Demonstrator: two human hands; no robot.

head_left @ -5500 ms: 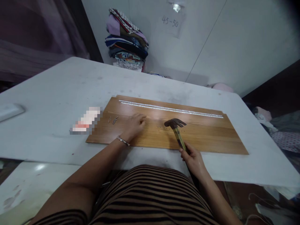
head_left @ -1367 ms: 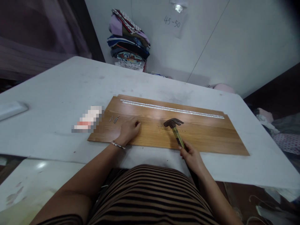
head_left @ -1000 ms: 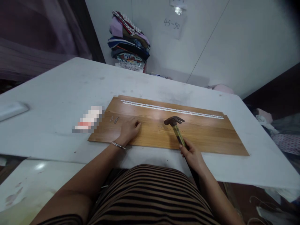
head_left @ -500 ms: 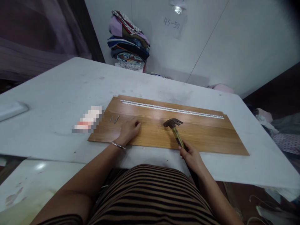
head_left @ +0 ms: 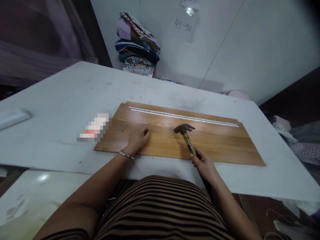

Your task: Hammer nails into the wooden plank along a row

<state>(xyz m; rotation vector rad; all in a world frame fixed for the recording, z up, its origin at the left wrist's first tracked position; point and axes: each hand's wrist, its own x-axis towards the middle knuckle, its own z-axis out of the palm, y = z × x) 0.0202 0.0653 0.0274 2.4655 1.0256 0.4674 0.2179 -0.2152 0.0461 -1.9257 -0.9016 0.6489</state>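
A claw hammer with a dark head and a worn yellow and black handle is gripped in my right hand. Its head hovers over or rests on the middle of a wooden board; which of the two I cannot tell. Small dark dots line the board by the hammer head. My left hand lies on the left part of the board, its fingers curled into a loose fist with nothing visible in them. Beside it are several nails. Two silvery marked strips run along the board's far side.
The board lies on a white table. Left of it is a blurred-out white and red item, and a white object sits at the far left. Folded clothes are stacked by the wall, beyond the table's back edge.
The hammer head has shifted very slightly up and to the left. My left hand, the board and the nails stay in place.
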